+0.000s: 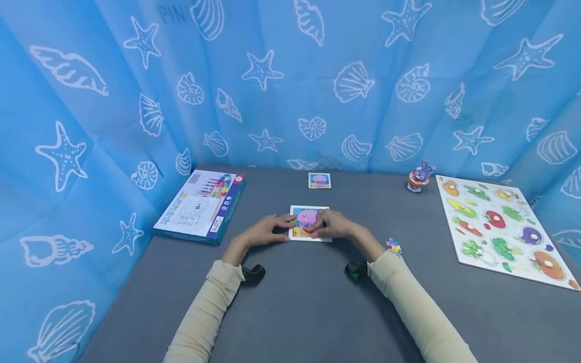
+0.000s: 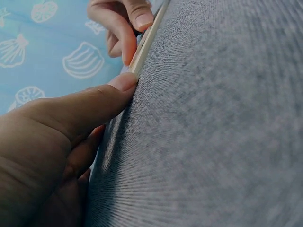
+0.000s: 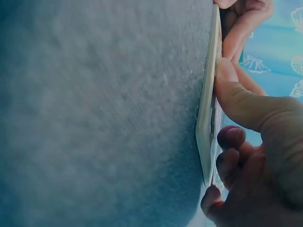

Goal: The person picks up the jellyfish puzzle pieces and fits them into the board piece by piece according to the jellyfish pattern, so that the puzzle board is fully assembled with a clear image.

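A small jigsaw puzzle board [image 1: 321, 239] with a pale border and a pink sea creature picture lies flat on the table. My left hand [image 1: 265, 230] holds its left side, the thumb at the near left corner [image 2: 124, 81] and the index finger over the picture's left part. From the right, my right hand [image 1: 335, 224] reaches over the board, its bent index finger and thumb pressing on the lower picture. In the right wrist view the right thumb [image 3: 227, 73] rests on the board's top, with the other fingers loosely curled beside the right edge. These fingers hide part of the picture.
Behind the board lies a small picture card [image 1: 320, 185]. Loose puzzle pieces [image 1: 393, 246] sit beside the right forearm. A flat game box [image 1: 199, 206] is at left; a rabbit toy [image 1: 419, 177] and a vegetable knob board [image 1: 487, 242] are at right. A blue curtain [image 1: 281, 116] borders the table.
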`<state>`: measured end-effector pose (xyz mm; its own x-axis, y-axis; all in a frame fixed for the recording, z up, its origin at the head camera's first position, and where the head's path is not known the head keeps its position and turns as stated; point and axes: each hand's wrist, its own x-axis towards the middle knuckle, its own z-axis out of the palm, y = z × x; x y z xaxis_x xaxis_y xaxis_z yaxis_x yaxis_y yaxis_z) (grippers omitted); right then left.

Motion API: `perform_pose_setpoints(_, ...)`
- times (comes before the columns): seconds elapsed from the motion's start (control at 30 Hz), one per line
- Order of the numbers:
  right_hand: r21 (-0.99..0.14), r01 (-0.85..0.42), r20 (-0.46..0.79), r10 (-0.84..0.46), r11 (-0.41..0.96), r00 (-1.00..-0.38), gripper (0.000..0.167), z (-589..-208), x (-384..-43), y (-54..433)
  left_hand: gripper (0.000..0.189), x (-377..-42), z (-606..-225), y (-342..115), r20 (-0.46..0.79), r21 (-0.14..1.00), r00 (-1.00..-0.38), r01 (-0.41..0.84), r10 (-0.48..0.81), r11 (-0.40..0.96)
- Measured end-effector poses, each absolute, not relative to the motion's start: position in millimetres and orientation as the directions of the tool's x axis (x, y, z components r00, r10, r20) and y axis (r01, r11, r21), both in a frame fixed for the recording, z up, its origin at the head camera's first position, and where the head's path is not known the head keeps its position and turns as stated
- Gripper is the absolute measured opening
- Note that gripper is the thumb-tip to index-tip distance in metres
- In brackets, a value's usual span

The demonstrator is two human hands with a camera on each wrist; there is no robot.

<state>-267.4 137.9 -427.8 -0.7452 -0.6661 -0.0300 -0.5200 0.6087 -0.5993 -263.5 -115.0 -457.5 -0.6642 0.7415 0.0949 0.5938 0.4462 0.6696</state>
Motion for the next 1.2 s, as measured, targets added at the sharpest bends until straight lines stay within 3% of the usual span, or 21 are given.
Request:
perform_pose_setpoints(0.17,-0.558,-0.536,-0.006,-0.649,0.633,-0.760,0.022,-430,-268,140,0.049,-263,-457,-113,0.063,0.673,-0.670,0.576,0.740,0.464)
perform_pose_setpoints(0.37,-0.586,-0.509,-0.016,-0.636,0.631,-0.771,0.024,-429,-269,138,0.049,-265,-454,-116,0.064,0.675,-0.672,0.574,0.738,0.464)
perform_pose_setpoints(0.6,-0.503,-0.529,0.020,-0.603,0.684,-0.798,0.027,-415,-255,144,0.048,-263,-455,-115,0.066,0.671,-0.668,0.580,0.742,0.462)
perform_pose_setpoints(0.87,-0.437,-0.365,-0.030,-0.419,0.822,-0.908,0.046,-396,-226,218,0.049,-264,-454,-116,0.088,0.681,-0.674,0.578,0.734,0.450)
perform_pose_setpoints(1.07,-0.308,-0.302,-0.048,-0.332,0.902,-0.942,0.055,-399,-198,264,0.049,-264,-452,-118,0.082,0.685,-0.679,0.570,0.729,0.453)
perform_pose_setpoints(1.2,-0.343,-0.296,-0.023,-0.323,0.892,-0.946,0.049,-406,-186,277,0.049,-264,-454,-115,0.080,0.683,-0.668,0.577,0.740,0.447)
